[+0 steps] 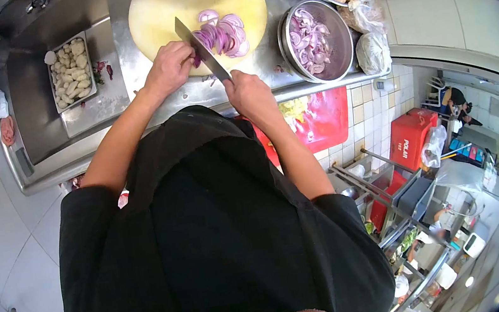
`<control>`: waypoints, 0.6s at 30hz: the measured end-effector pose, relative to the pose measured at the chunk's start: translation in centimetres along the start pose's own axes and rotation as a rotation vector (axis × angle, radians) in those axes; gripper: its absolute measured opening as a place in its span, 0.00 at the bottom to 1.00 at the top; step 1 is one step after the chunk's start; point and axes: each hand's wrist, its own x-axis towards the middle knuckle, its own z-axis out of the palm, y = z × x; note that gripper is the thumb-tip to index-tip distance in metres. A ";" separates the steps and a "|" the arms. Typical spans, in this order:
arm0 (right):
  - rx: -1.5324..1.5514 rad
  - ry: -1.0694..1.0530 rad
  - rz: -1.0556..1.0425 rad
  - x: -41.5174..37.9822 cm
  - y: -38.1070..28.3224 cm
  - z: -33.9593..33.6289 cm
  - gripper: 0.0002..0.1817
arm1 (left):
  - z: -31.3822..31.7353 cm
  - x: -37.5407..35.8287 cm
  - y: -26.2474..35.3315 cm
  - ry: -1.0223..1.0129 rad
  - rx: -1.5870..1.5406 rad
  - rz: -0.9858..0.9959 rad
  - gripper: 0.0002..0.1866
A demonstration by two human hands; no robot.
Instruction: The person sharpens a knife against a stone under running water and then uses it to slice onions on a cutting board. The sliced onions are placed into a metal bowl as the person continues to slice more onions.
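Steel knife (201,48), glossy, seemingly thin onion slices (225,33)

"POLAR" in white letters on the red cooler box (412,144)

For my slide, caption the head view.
Left hand steadies red onion on yellow board while right hand slices with knife.

Black short-sleeved top, bare forearms

I am wearing a plain black top with loose short sleeves ending above my elbows, no print or markings showing on it. Both forearms are running bare down to my left hand (168,69) and right hand (252,95), and I am wearing no gloves, watch or rings that I can see.
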 end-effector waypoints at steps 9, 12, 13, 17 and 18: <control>0.000 -0.005 -0.006 -0.2 -0.5 -0.7 0.15 | 0.2 -0.3 0.0 0.041 -0.015 -0.027 0.09; 0.008 -0.009 0.001 -1.0 -0.5 -0.6 0.15 | 0.6 -0.6 0.0 0.067 -0.014 -0.040 0.09; -0.001 -0.012 0.005 -0.4 -0.1 0.7 0.15 | 0.4 -0.7 0.2 0.046 -0.015 -0.054 0.09; -0.031 -0.025 0.023 -0.3 -0.6 -0.4 0.14 | 0.3 -0.6 0.0 0.053 -0.021 -0.030 0.09; -0.016 -0.022 0.017 -0.6 -0.6 -0.8 0.14 | 0.3 -0.5 -0.1 0.069 -0.019 -0.024 0.09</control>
